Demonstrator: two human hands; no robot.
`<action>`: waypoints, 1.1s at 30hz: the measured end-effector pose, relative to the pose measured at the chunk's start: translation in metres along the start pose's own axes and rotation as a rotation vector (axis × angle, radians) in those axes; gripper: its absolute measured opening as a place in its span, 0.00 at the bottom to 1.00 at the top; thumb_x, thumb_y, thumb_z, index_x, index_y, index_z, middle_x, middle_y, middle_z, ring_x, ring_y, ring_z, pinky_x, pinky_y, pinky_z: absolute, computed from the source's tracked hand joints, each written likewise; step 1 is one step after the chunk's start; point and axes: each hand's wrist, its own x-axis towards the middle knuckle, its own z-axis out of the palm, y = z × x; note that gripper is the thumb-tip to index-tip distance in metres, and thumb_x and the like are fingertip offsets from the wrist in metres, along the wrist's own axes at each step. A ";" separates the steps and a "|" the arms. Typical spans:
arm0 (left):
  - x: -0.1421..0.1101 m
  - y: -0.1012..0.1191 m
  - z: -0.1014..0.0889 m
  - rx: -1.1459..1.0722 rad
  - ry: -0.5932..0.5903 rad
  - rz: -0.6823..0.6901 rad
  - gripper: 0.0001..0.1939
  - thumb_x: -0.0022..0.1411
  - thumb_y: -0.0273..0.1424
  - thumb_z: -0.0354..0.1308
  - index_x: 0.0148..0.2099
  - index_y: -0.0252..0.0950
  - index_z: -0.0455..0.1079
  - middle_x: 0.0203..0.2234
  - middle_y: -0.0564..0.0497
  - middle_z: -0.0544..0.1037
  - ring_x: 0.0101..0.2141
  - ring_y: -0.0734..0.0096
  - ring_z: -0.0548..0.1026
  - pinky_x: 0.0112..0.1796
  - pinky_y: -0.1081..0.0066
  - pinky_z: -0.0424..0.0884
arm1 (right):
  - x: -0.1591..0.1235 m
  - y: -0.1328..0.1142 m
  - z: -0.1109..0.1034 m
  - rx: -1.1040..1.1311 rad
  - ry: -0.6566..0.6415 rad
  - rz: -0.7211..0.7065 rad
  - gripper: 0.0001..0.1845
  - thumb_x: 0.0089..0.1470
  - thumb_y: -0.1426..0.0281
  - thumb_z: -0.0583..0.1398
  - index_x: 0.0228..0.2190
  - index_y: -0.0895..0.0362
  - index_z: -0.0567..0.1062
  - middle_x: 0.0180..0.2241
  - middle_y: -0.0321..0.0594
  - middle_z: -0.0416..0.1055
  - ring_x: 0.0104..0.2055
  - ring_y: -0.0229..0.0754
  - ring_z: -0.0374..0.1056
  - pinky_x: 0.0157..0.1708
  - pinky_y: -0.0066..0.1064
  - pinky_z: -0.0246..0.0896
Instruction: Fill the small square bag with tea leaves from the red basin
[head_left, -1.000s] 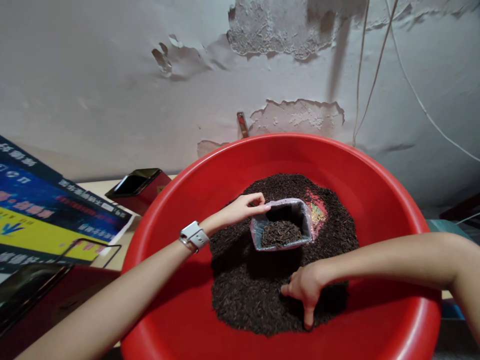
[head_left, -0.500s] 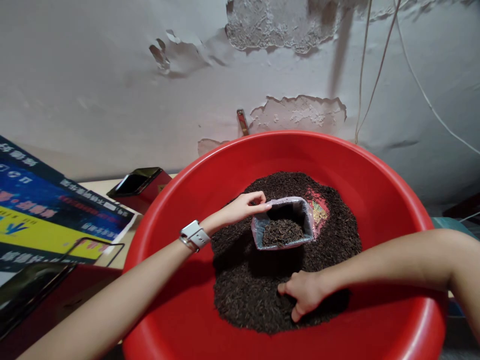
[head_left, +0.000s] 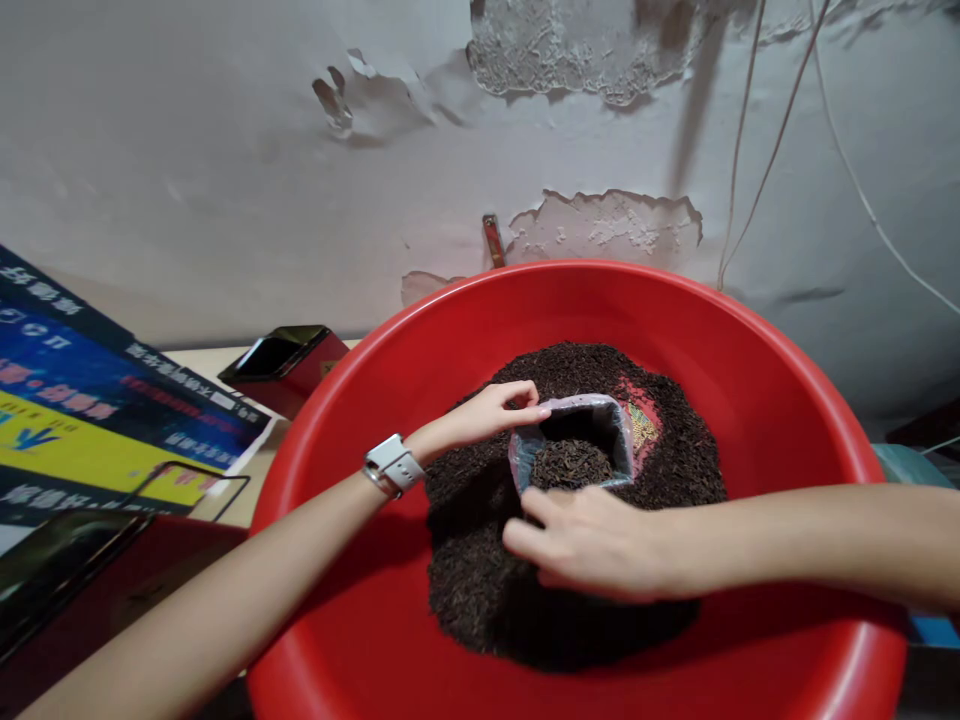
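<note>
**Mia:** Where is the little bag (head_left: 574,455)?

**Ben:** It sits in the pile of dark tea leaves (head_left: 487,590) inside the big red tub (head_left: 787,390). Its mouth is open and there are leaves inside it.

**Mia:** Who holds it?

**Ben:** The left hand (head_left: 491,412) does. Its thumb and first finger pinch the bag's rim at the near left corner. So the bag is right at those fingertips and goes off to the right of them. There is a white watch (head_left: 391,466) on that wrist.

**Mia:** And the right hand (head_left: 589,545)?

**Ben:** It is just below the bag's mouth, up over the pile. The fingers (head_left: 529,520) are loosely curled and point left. The top fingers come up to the bag's near edge. I cannot tell if leaves are in that hand, because I only see its back.

**Mia:** What is different from a second ago?

**Ben:** Back then the right hand was lower down, with its fingers dug into the leaves, well away from the bag. Now it has come up beside the bag. The left hand has kept its pinch on the same corner, and the bag has stayed where it was.
</note>
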 end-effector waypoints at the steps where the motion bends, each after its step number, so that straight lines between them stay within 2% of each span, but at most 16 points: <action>1: 0.000 0.000 0.000 -0.001 0.005 -0.001 0.19 0.54 0.48 0.51 0.31 0.35 0.61 0.26 0.55 0.66 0.29 0.73 0.62 0.31 0.73 0.59 | 0.002 0.007 -0.003 -0.074 0.062 0.070 0.11 0.57 0.73 0.48 0.42 0.59 0.62 0.37 0.47 0.64 0.32 0.41 0.66 0.22 0.30 0.60; 3: 0.000 -0.001 0.001 -0.001 0.016 0.002 0.19 0.54 0.48 0.51 0.30 0.35 0.61 0.26 0.55 0.66 0.29 0.73 0.62 0.31 0.73 0.59 | 0.005 0.016 -0.004 -0.208 0.162 0.183 0.13 0.56 0.77 0.45 0.42 0.60 0.62 0.41 0.52 0.62 0.39 0.45 0.64 0.31 0.36 0.63; 5: 0.001 -0.001 0.001 0.001 0.019 0.009 0.20 0.53 0.49 0.51 0.30 0.35 0.61 0.26 0.55 0.66 0.30 0.72 0.63 0.32 0.73 0.60 | 0.005 0.018 -0.002 -0.296 0.226 0.152 0.13 0.57 0.78 0.44 0.41 0.62 0.63 0.45 0.55 0.61 0.46 0.48 0.61 0.41 0.45 0.59; 7: 0.001 -0.001 0.001 0.003 0.016 0.015 0.20 0.53 0.49 0.51 0.30 0.35 0.61 0.25 0.55 0.65 0.29 0.72 0.62 0.31 0.73 0.60 | 0.002 0.012 0.003 -0.328 0.253 -0.021 0.12 0.58 0.76 0.45 0.39 0.62 0.65 0.46 0.54 0.61 0.50 0.50 0.57 0.47 0.49 0.53; 9: 0.000 -0.001 0.000 0.005 0.009 0.018 0.20 0.53 0.49 0.51 0.30 0.35 0.61 0.25 0.55 0.65 0.28 0.73 0.62 0.31 0.74 0.59 | -0.004 0.002 0.013 -0.291 0.225 -0.246 0.12 0.58 0.74 0.45 0.38 0.61 0.66 0.45 0.51 0.62 0.50 0.49 0.56 0.47 0.45 0.53; 11: 0.000 -0.001 0.000 0.009 0.004 0.017 0.19 0.54 0.48 0.51 0.30 0.35 0.61 0.25 0.55 0.64 0.28 0.74 0.61 0.30 0.74 0.58 | -0.010 -0.007 0.029 -0.185 0.120 -0.390 0.11 0.58 0.70 0.48 0.38 0.60 0.66 0.44 0.49 0.63 0.48 0.47 0.58 0.43 0.40 0.58; 12: 0.000 0.000 0.000 0.010 0.001 0.014 0.19 0.54 0.48 0.51 0.30 0.35 0.61 0.24 0.55 0.64 0.27 0.74 0.61 0.30 0.74 0.58 | -0.013 -0.010 0.038 -0.121 0.041 -0.405 0.12 0.56 0.67 0.50 0.39 0.59 0.66 0.44 0.49 0.63 0.47 0.47 0.59 0.40 0.38 0.60; 15: 0.000 0.001 -0.001 0.014 -0.006 0.009 0.19 0.54 0.47 0.51 0.30 0.35 0.61 0.24 0.55 0.64 0.27 0.74 0.61 0.30 0.74 0.57 | -0.021 -0.012 0.065 0.027 -0.209 -0.242 0.26 0.48 0.56 0.57 0.44 0.60 0.64 0.48 0.53 0.60 0.46 0.53 0.59 0.35 0.43 0.64; 18: 0.000 0.001 -0.001 0.022 -0.009 0.018 0.19 0.54 0.47 0.51 0.30 0.35 0.61 0.24 0.55 0.64 0.27 0.74 0.61 0.30 0.74 0.57 | -0.026 -0.014 0.080 0.110 -0.309 -0.072 0.31 0.44 0.55 0.59 0.46 0.62 0.64 0.50 0.57 0.58 0.50 0.56 0.57 0.36 0.49 0.65; 21: 0.001 0.001 -0.001 0.033 -0.009 0.018 0.19 0.54 0.48 0.50 0.30 0.35 0.61 0.24 0.55 0.65 0.27 0.73 0.61 0.30 0.73 0.58 | -0.028 -0.017 0.084 0.178 -0.346 0.112 0.37 0.42 0.56 0.61 0.50 0.64 0.61 0.52 0.61 0.56 0.53 0.59 0.54 0.39 0.54 0.62; 24: 0.001 0.001 -0.001 0.034 -0.011 0.022 0.19 0.54 0.48 0.50 0.30 0.35 0.61 0.25 0.54 0.65 0.28 0.73 0.62 0.31 0.73 0.58 | -0.025 -0.013 0.086 0.158 -0.339 0.276 0.47 0.37 0.52 0.63 0.55 0.62 0.56 0.57 0.64 0.48 0.57 0.66 0.47 0.45 0.62 0.52; 26: 0.001 0.001 -0.001 0.037 -0.012 0.023 0.19 0.54 0.48 0.50 0.30 0.35 0.61 0.25 0.54 0.65 0.28 0.73 0.62 0.31 0.73 0.58 | -0.022 -0.004 0.090 0.116 -0.270 0.301 0.51 0.35 0.53 0.64 0.57 0.60 0.53 0.59 0.62 0.44 0.59 0.67 0.42 0.50 0.62 0.44; 28: 0.001 0.001 -0.001 0.042 -0.010 0.017 0.19 0.54 0.48 0.50 0.30 0.35 0.61 0.25 0.54 0.65 0.28 0.73 0.62 0.31 0.73 0.58 | -0.020 0.008 0.095 0.131 -0.234 0.328 0.53 0.36 0.54 0.64 0.58 0.60 0.50 0.60 0.60 0.43 0.60 0.65 0.41 0.54 0.57 0.40; 33: 0.000 0.002 -0.001 0.039 -0.009 0.023 0.19 0.55 0.47 0.50 0.30 0.35 0.60 0.25 0.55 0.65 0.28 0.73 0.62 0.31 0.73 0.58 | -0.018 0.024 0.103 0.274 -0.296 0.348 0.55 0.34 0.53 0.63 0.59 0.61 0.48 0.60 0.59 0.41 0.59 0.65 0.42 0.53 0.55 0.42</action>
